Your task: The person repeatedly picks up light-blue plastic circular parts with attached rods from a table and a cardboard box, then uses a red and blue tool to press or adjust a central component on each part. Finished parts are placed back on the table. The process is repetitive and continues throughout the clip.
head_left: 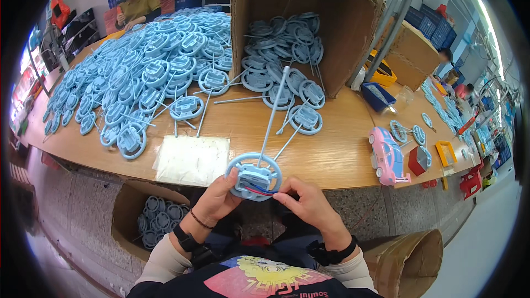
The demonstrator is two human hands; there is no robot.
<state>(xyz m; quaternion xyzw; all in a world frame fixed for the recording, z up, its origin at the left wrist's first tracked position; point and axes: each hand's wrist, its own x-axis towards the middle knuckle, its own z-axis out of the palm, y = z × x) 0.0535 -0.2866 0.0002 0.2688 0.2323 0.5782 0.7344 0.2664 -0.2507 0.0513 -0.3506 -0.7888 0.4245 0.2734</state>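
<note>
Just in front of the table's near edge I hold a light-blue plastic toy steering wheel (254, 177), its long thin rod (275, 113) pointing up and away over the table. My left hand (219, 197) grips the wheel's left rim, thumb on top. Red and blue wires (258, 190) cross the lower part of the wheel. Their right ends run into the fingertips of my right hand (305, 201), which are pinched together at the rim. The exact tip of the wires is hidden by those fingers.
A large heap of similar wheels (165, 60) covers the table's left; more spill from a cardboard box (342, 27) ahead. A white sheet (191, 160) lies near the edge. Rightward stand a pink-and-blue toy car (388, 156) and small bins. Boxes flank my legs. Another person (138, 5) sits far left.
</note>
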